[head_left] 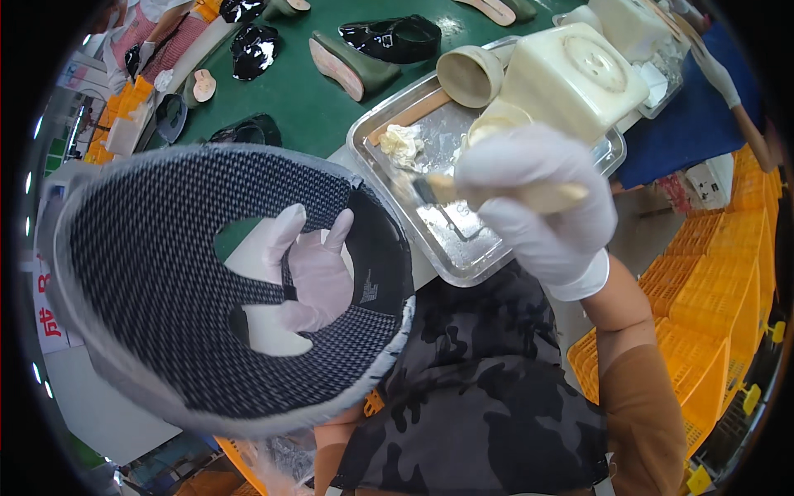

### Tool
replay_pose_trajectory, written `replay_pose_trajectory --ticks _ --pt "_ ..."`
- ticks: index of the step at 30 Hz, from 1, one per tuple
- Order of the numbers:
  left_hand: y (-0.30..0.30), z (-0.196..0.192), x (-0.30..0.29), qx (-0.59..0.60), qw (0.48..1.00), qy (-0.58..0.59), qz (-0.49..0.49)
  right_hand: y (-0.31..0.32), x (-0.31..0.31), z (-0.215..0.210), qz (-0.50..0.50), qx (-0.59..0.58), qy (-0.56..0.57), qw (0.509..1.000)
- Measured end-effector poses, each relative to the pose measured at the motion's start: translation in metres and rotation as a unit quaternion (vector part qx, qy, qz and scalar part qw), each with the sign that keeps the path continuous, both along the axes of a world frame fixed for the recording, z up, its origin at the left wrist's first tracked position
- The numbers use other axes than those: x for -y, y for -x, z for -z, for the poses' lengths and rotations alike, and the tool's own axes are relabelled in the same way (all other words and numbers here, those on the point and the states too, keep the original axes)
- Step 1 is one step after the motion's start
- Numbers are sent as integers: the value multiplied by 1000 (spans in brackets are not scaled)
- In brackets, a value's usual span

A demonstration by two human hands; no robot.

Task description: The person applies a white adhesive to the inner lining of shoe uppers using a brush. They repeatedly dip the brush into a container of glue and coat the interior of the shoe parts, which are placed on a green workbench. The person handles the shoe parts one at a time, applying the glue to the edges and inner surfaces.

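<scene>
My left hand (321,277), in a white glove, is closed on a dark mesh shoe upper (157,273) with a pale fuzzy edge. Its fingers and thumb come through the upper's openings around a narrow strap. My white-gloved right hand (542,198) grips a wooden-handled brush (442,188), slightly blurred, above a metal tray (488,248). The bristle end points left, toward the upper, and does not touch it. In the tray, a cream plastic container (571,78) stands beside a beige cup (471,76) and a crumpled white lump (402,146).
Green-olive shoe lasts (351,66) and glossy black pieces (393,39) lie on the green tabletop (289,78). Orange crates (695,289) stack up at the right. Another person's gloved hand (715,76) shows at the far right, and a person in a checked apron (169,45) at the far left.
</scene>
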State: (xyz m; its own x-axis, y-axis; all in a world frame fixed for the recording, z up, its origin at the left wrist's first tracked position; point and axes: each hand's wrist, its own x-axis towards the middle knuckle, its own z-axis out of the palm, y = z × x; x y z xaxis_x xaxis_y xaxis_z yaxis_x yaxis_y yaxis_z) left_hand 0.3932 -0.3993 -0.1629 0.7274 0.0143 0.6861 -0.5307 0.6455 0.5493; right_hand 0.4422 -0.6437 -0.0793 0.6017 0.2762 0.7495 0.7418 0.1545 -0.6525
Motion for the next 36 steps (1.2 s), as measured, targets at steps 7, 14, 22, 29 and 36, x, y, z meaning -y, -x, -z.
replay_pose_trajectory --ticks 7,14,22,29,36 --pt "-1 11 10 139 987 -63 -40 -7 -18 -8 43 58 66 995" --pt "4 15 5 90 983 -145 -67 6 2 -14 -55 -99 127 985" --pt "17 -8 16 0 956 -219 -197 11 -3 -7 -28 -64 182 981" --pt "3 1 -1 145 960 -218 -104 25 16 -20 -177 -356 -73 914" --pt "11 10 0 74 981 -161 -81 22 10 12 -135 -259 -27 956"
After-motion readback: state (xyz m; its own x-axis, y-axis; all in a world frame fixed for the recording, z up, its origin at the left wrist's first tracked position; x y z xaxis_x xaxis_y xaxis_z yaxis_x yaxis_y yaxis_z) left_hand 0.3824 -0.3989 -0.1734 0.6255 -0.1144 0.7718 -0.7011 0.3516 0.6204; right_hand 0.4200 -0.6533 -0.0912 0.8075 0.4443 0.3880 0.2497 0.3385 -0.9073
